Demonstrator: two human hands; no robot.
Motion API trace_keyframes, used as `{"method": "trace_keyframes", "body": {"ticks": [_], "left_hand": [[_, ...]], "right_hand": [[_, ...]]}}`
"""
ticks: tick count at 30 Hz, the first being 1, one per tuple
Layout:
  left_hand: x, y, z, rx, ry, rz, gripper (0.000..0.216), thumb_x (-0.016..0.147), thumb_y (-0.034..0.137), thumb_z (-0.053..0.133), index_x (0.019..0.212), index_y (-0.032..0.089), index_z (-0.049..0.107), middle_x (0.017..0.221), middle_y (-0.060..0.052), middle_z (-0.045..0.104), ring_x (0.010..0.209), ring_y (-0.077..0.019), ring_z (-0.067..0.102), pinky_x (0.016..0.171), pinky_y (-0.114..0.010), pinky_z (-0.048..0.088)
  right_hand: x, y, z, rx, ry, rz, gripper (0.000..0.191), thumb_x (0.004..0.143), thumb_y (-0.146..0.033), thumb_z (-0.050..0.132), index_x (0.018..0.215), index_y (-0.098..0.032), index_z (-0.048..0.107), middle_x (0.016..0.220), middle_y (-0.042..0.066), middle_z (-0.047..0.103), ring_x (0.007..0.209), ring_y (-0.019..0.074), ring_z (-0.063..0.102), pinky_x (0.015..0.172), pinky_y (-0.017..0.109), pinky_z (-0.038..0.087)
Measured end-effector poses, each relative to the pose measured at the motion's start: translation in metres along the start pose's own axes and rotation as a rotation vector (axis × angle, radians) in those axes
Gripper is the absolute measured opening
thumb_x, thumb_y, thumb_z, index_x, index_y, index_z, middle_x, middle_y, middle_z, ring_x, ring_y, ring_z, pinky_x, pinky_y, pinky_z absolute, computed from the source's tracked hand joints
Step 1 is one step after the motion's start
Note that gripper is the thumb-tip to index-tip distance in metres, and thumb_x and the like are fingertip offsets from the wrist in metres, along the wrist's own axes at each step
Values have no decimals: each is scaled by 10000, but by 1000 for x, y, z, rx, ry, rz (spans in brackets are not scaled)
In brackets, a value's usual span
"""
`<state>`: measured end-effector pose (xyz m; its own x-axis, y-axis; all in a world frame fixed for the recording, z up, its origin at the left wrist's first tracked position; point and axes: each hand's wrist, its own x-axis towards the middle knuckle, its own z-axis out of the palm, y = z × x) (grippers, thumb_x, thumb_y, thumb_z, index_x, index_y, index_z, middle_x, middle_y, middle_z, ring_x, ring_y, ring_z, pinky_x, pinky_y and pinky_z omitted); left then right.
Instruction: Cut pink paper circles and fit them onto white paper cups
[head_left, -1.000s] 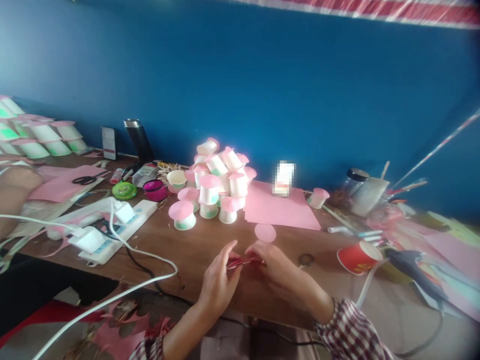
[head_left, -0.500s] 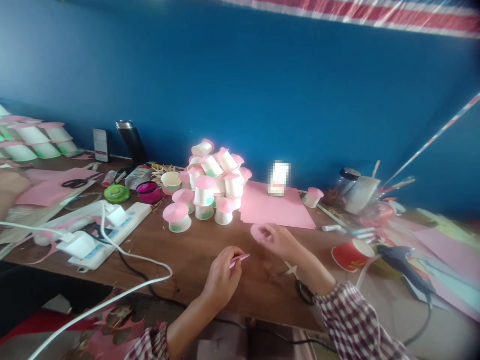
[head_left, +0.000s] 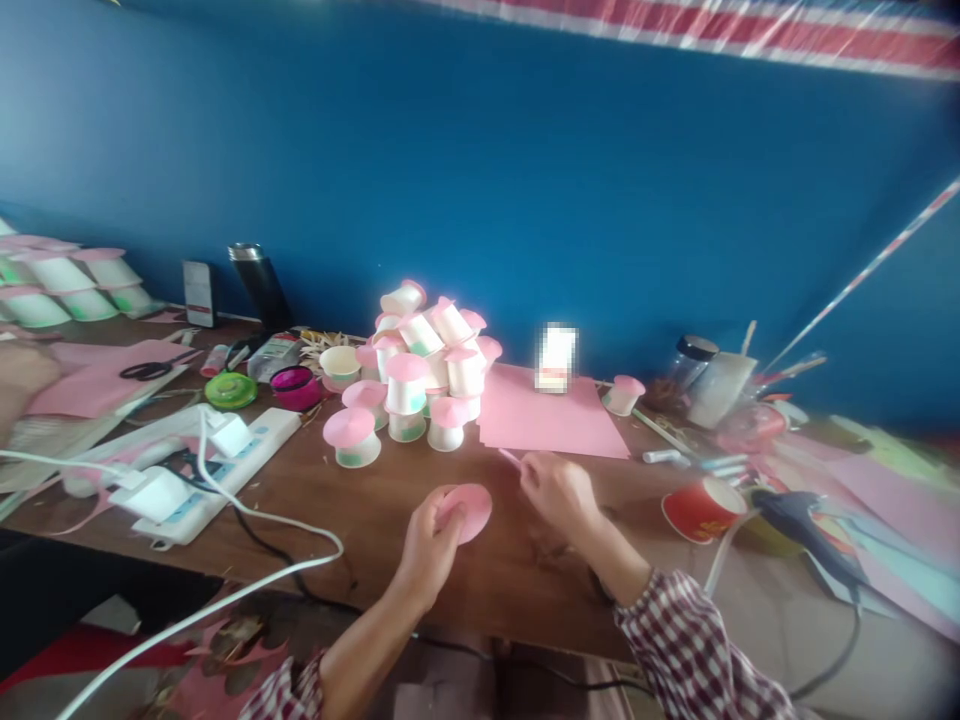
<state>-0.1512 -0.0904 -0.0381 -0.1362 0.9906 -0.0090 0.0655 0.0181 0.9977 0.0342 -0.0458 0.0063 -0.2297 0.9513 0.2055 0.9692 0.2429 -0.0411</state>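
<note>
My left hand [head_left: 433,545] grips a round pink paper disc [head_left: 471,512] at its edge, thumb on top, above the front of the wooden table. To the right, my right hand [head_left: 559,490] pinches another pink paper piece [head_left: 510,458], seen nearly edge-on. Behind my hands stands a pile of white paper cups with pink paper tops [head_left: 409,385], some stacked and some tilted. Beyond my right hand lies a stack of pink paper sheets [head_left: 551,425]. Scissors by my right forearm are mostly hidden.
A white power strip [head_left: 255,465] with plugs and cables lies on the left. To the right are a red paper cup [head_left: 703,510] and a dark glue gun [head_left: 810,535]. Another person's hand [head_left: 22,380] shows at the far left, near black scissors [head_left: 150,370].
My left hand has turned, so its disc now shows its flat face instead of its edge. My right hand has rotated, bringing its pink piece from face-on to nearly edge-on.
</note>
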Motion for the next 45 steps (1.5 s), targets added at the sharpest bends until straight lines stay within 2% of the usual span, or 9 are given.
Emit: {"method": "trace_keyframes", "body": {"ticks": [4, 7, 11, 16, 19, 22, 28, 37, 45], "left_hand": [[1, 6, 7, -428, -34, -327, 377, 718, 360, 631, 1012, 129, 588, 918, -95, 651, 838, -206, 606, 684, -293, 480], [-1, 13, 13, -619, -24, -374, 322, 695, 380, 670, 899, 144, 592, 824, -63, 633, 748, -166, 595, 642, -259, 470], [-7, 16, 17, -712, -77, -350, 313, 695, 414, 677, 837, 154, 575, 733, -33, 602, 648, -142, 569, 586, -252, 466], [-9, 14, 18, -547, -120, -220, 299, 790, 351, 594, 986, 129, 555, 867, -67, 646, 771, -156, 611, 674, -256, 483], [-8, 14, 14, -304, -123, -5, 263, 838, 346, 524, 1009, 148, 554, 959, -75, 651, 877, -182, 612, 773, -300, 487], [-8, 9, 10, -63, -207, 193, 202, 860, 297, 483, 998, 169, 557, 982, -70, 642, 917, -187, 607, 836, -322, 475], [-11, -8, 6, 311, -244, 348, 189, 869, 181, 401, 975, 185, 557, 970, -82, 623, 925, -202, 584, 857, -362, 453], [-9, -9, 11, 246, -262, 323, 206, 873, 223, 418, 1049, 181, 514, 1037, -99, 606, 963, -200, 592, 860, -344, 465], [-16, -10, 6, 291, -197, 272, 201, 872, 338, 471, 798, 186, 580, 720, -12, 590, 676, -142, 559, 646, -245, 444]], "right_hand": [[-19, -9, -9, 155, 323, -210, 194, 883, -172, 446, 830, -170, 633, 803, 48, 672, 725, 144, 606, 661, 229, 426], [-36, -22, -4, 142, 331, -516, 212, 900, -143, 425, 979, -148, 621, 949, 86, 675, 849, 169, 609, 737, 263, 461], [-47, -30, 10, 73, 350, -626, 242, 903, -99, 403, 853, -146, 636, 869, 86, 690, 760, 171, 623, 661, 266, 494], [-47, -26, 2, 408, 197, -400, 196, 890, -257, 489, 1042, -179, 585, 1045, 109, 644, 946, 212, 608, 826, 331, 502], [-43, -23, -4, 642, 159, -105, 330, 848, -289, 552, 1152, -172, 504, 1097, 119, 590, 746, 170, 623, 715, 317, 530], [-41, -23, 1, 759, 37, -87, 263, 815, -184, 571, 1076, -187, 540, 1010, 72, 603, 726, 152, 603, 676, 278, 514], [-44, -24, 13, 667, -24, -227, 210, 846, -84, 477, 1005, -189, 565, 982, 60, 594, 906, 179, 564, 795, 290, 465], [-36, -15, 1, 377, -81, -204, 235, 877, -105, 391, 962, -187, 594, 894, 54, 648, 783, 170, 611, 695, 253, 458], [-5, 64, -15, 36, -188, 159, 280, 925, -207, 342, 1168, -173, 477, 963, 98, 683, 834, 222, 646, 658, 276, 405]]}}
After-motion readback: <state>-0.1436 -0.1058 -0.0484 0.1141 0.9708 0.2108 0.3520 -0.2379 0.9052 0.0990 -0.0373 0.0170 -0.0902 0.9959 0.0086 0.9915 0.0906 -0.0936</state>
